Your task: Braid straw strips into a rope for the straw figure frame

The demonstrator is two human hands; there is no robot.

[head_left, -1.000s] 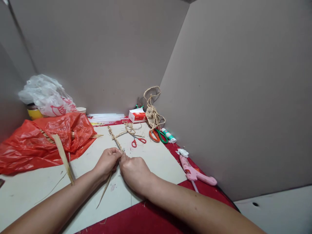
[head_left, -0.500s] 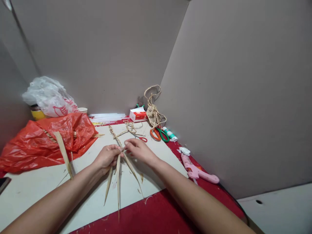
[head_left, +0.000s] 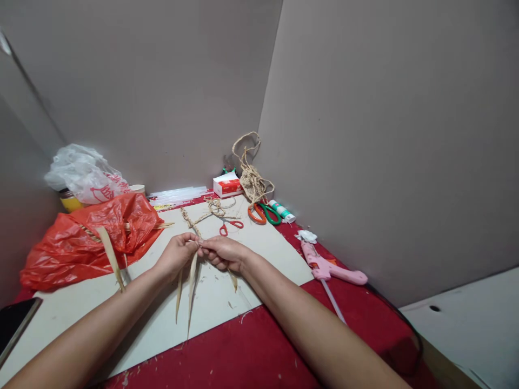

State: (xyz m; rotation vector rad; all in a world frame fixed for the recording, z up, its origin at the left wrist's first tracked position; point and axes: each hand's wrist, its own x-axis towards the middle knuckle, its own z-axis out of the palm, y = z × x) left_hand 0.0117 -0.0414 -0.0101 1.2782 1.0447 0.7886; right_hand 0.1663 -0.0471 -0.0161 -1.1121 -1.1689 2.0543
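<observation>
A straw braid (head_left: 187, 217) runs from the pale board down to my fingertips. My left hand (head_left: 178, 255) is closed in a pinch on its near end. From under that hand hang loose dry leaf strips (head_left: 190, 297), pale tan and tapering to points. My right hand (head_left: 223, 252) touches the left at the fingertips, thumb and finger pinched at the strips where they meet the braid; the exact strip is mostly hidden. Just beyond lie small red-handled scissors (head_left: 232, 223) and a thin tangled plaited cord (head_left: 214, 206).
A red plastic bag (head_left: 93, 243) with strips sticking out lies left. At the back are clear glue sticks (head_left: 178, 195), a red-white box (head_left: 227, 186) and a coiled straw rope (head_left: 253, 183). Orange-and-green-handled scissors (head_left: 272, 214) and a pink glue gun (head_left: 328, 269) lie right.
My right hand has come in from slightly apart to meet the left, its fingers now closed on the strips. The red-handled scissors show more fully. The view has shifted slightly.
</observation>
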